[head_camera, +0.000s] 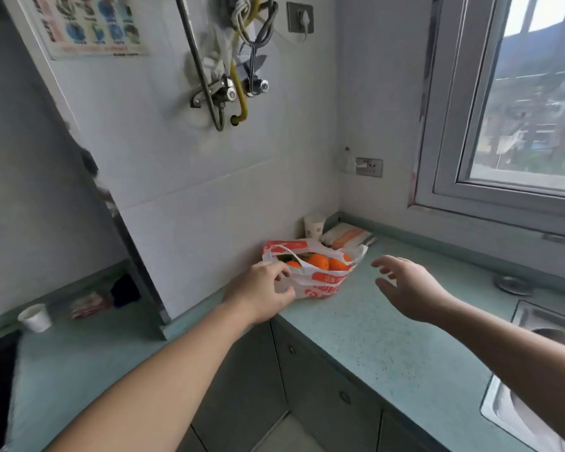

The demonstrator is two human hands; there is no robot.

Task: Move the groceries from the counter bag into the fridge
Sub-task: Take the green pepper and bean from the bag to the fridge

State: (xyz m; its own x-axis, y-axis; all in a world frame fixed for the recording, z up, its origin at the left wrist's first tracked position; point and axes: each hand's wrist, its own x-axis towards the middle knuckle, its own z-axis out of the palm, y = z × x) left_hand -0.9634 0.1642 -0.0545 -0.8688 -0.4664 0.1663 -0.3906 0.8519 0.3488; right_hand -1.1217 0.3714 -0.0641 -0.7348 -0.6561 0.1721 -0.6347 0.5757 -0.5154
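**Bag still full, nothing yet in the fridge**

The task looks barely begun. The plastic bag [310, 272] sits on the counter [356, 340] between the two hands, its mouth open and oranges [318, 261] showing inside with something green beside them. The left hand [261, 291] touches the bag's near-left edge, fingers curled at the plastic, though a firm grip cannot be confirmed. The right hand [408, 288] hovers just right of the bag, fingers spread and holding nothing. Every item seems left to carry; no fridge is plainly visible.

Beyond the bag stand a paper cup [313, 226] and a flat packet [346, 238]. Right of the right hand lies the sink [535, 324]; far left of the left hand, another cup [35, 317]. Nothing blocks the reach.
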